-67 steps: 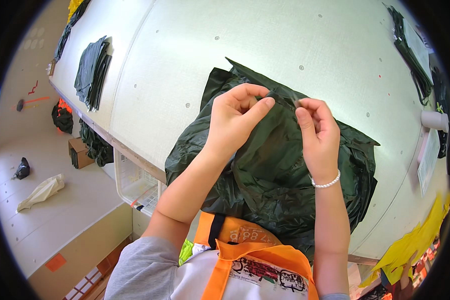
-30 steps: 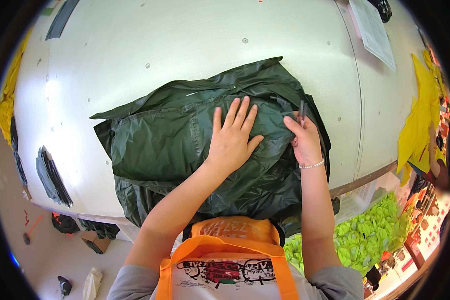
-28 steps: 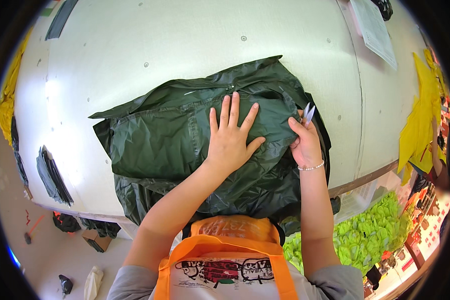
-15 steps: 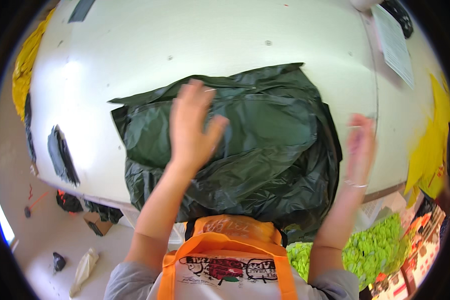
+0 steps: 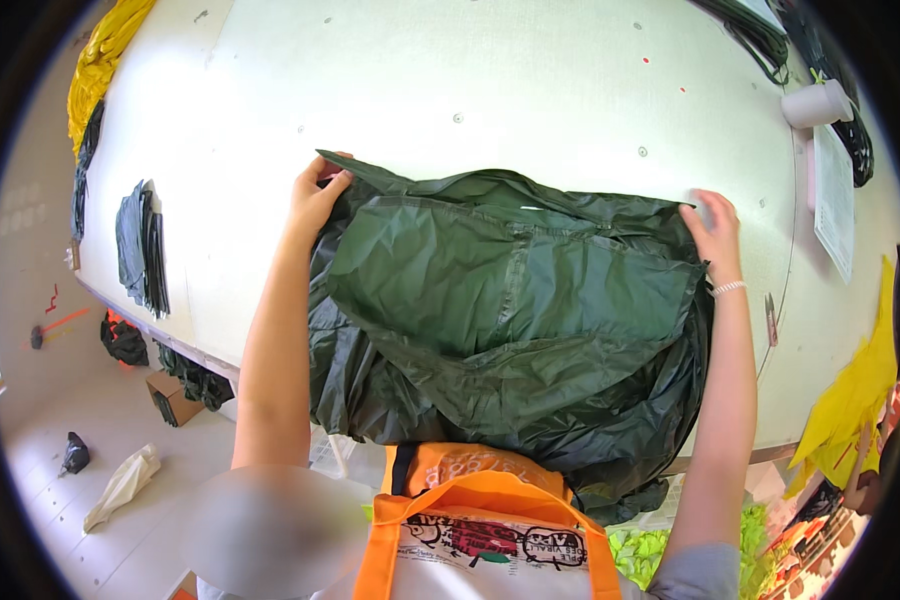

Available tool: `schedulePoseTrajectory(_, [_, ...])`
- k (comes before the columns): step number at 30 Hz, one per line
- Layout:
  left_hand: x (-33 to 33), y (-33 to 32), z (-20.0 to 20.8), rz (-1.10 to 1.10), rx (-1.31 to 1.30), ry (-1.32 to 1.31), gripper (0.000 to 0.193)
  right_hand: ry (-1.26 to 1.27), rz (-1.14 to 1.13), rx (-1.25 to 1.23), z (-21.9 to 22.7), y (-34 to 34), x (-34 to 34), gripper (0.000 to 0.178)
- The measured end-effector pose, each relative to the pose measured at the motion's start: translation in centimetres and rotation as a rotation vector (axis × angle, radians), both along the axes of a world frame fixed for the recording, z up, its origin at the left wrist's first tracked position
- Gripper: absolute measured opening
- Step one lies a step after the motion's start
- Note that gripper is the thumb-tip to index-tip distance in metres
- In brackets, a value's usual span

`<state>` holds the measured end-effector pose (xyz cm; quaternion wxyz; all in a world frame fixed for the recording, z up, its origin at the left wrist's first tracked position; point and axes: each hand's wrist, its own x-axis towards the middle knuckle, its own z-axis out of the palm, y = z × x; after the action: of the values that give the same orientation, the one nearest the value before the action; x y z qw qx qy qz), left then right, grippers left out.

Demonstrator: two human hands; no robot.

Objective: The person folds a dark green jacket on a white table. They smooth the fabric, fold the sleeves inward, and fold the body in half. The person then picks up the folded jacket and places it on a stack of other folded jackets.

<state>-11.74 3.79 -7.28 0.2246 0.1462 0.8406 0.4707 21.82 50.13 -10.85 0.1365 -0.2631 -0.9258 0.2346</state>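
Observation:
A crumpled dark green piece of thin, shiny fabric [image 5: 510, 290] with sewn seams lies on the table in front of me, its near edge hanging over the table's edge toward my lap. At its far left corner, my left hand [image 5: 320, 200] is closed, thumb and fingers pinching the raised fabric. My right hand [image 5: 715, 232] is at the far right corner, its thumb and fingers closing on the edge there. Between the hands the far edge gapes slightly, with layers showing. The fabric's underside is hidden.
The white table [image 5: 450, 70] carries a stack of folded dark pieces [image 5: 142, 250] at left. On the right are small snips [image 5: 771, 320], a white cup [image 5: 816, 104] and a paper sheet [image 5: 832, 200]. Yellow fabric [image 5: 855, 370] hangs at the right edge; lime-green material [image 5: 630, 555] sits below.
My hands have moved from over the fabric's middle and off its right side to its two far corners, taking hold there. The far edge now lies straighter, and the view has shifted.

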Motion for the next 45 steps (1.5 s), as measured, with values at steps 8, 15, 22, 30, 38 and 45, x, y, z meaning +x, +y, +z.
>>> schedulePoseTrajectory(8, [-0.9,1.3,-2.8,0.063,-0.140,0.151,0.022,0.221,-0.282,-0.484,-1.2,-1.2,-3.0,0.020])
schedulePoseTrajectory(15, [-1.4,-0.8,-1.2,0.402,-0.146,0.490,0.039,0.267,-0.627,-0.467,1.6,3.0,0.0,0.033])
schedulePoseTrajectory(22, [12.2,4.5,7.7,-0.611,-0.296,0.787,0.045,-0.118,0.433,-0.105,10.0,-23.7,-6.0,0.039])
schedulePoseTrajectory(30, [11.8,1.0,4.7,-0.133,-0.205,0.574,0.042,-0.082,0.433,-0.137,5.7,-24.5,-1.8,0.056])
schedulePoseTrajectory(38, [13.9,-4.6,2.7,0.557,0.331,-0.470,0.040,0.620,-0.708,-1.019,5.1,-22.7,5.4,0.049])
schedulePoseTrajectory(45, [13.0,-3.2,2.7,0.470,0.212,-0.373,0.025,0.580,-0.627,-1.109,6.3,-19.4,3.9,0.033])
